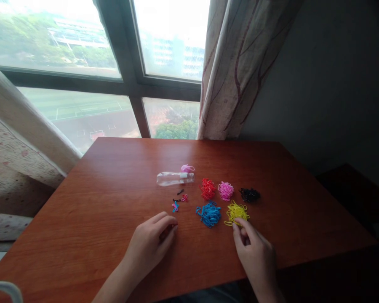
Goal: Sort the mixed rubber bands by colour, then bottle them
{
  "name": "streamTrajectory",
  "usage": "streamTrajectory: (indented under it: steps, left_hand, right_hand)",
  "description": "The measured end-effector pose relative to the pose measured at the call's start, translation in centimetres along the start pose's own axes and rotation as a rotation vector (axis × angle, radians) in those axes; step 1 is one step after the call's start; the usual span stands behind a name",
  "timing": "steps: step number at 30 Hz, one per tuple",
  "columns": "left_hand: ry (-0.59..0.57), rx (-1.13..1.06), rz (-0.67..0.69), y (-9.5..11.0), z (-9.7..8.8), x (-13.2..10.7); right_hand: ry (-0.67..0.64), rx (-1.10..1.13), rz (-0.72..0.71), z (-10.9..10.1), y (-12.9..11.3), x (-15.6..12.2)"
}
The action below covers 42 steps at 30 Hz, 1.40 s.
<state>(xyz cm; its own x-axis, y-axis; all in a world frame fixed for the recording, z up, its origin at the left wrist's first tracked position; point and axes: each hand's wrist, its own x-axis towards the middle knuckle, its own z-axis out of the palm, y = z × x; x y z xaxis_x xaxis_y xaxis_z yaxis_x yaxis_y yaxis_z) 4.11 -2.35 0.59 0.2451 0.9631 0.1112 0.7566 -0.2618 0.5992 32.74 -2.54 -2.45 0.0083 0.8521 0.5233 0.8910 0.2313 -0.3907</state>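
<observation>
My right hand [254, 248] reaches the near edge of a pile of yellow rubber bands [237, 211]. Its thumb and index finger are closed together on a band at that edge. Left of the piles, my left hand [151, 237] rests low over the table, fingers curled and thumb against the index finger; what lies inside is hidden. Just beyond it are a small blue and pink knotted band piece [175, 206], a red and black one [184, 198] and a short black piece [180, 192]. Blue rubber bands [210, 214] lie heaped between my hands.
Behind them sit piles of red [207, 189], pink [225, 191] and black rubber bands [250, 194]. A clear plastic bottle [172, 179] lies on its side, a pink item [187, 168] behind it. The wooden table [113, 168] meets a window and curtains [227, 84].
</observation>
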Motion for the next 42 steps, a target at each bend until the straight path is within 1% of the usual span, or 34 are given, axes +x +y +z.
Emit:
streamTrajectory:
  steps: [3, 8, 11, 14, 18, 21, 27, 34, 42]
  left_hand:
    - [0.027, -0.027, -0.013, 0.0, -0.1, 0.2]
    - [0.093, -0.074, -0.05, -0.4, -0.2, 0.7]
    - [0.12, -0.042, -0.092, -0.6, -0.3, 1.0]
    - [0.123, 0.045, -0.141, -0.6, -0.3, 1.4]
    - [0.066, 0.167, -0.182, -0.5, -0.2, 1.8]
    - [0.049, 0.184, -0.186, -0.5, -0.2, 1.9]
    - [0.078, 0.129, -0.187, -0.6, -0.2, 1.7]
    - [0.088, -0.025, -0.153, -1.1, -0.4, 1.4]
    - [0.093, -0.09, -0.129, -1.1, -0.5, 1.6]
  right_hand:
    - [-0.026, 0.12, -0.021, 0.2, -1.2, 0.1]
    - [-0.195, 0.309, -0.11, 1.5, -5.0, 0.0]
    - [-0.242, 0.381, -0.172, 2.4, -7.5, -0.3]
    - [-0.296, 0.418, -0.199, 3.0, -9.0, -0.5]
    - [-0.339, 0.428, -0.166, 3.3, -9.4, -0.6]
    - [-0.345, 0.434, -0.147, 3.2, -9.1, -0.7]
    - [-0.368, 0.43, -0.143, 3.1, -9.0, -0.7]
    - [-0.387, 0.402, -0.124, 3.0, -9.2, -0.6]
    - [-0.4, 0.314, -0.043, 3.8, -10.2, 0.4]
